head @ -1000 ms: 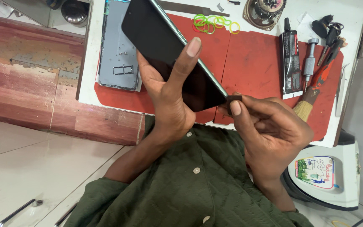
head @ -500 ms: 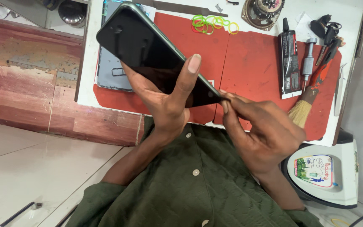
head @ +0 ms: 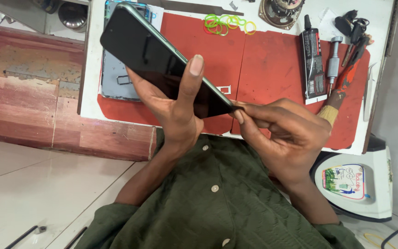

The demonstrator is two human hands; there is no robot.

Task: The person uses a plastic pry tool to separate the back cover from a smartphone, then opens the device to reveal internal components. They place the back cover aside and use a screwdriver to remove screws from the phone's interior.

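My left hand grips a dark smartphone from underneath, thumb pressed across its black screen. The phone is tilted, its far end up at the left over the table. My right hand meets the phone's near right corner, thumb and forefinger pinched on a small dark piece against that edge. What the piece is I cannot make out. A small silver card tray lies on the red mat just behind the phone.
A grey phone back cover lies at the mat's left. Green and yellow rubber bands, a black tube, a screwdriver, a brush and tweezers lie further right. A white appliance stands lower right.
The phone has swung flatter and further left in my left hand. My right hand has moved in from beside the phone to pinch at its near corner.
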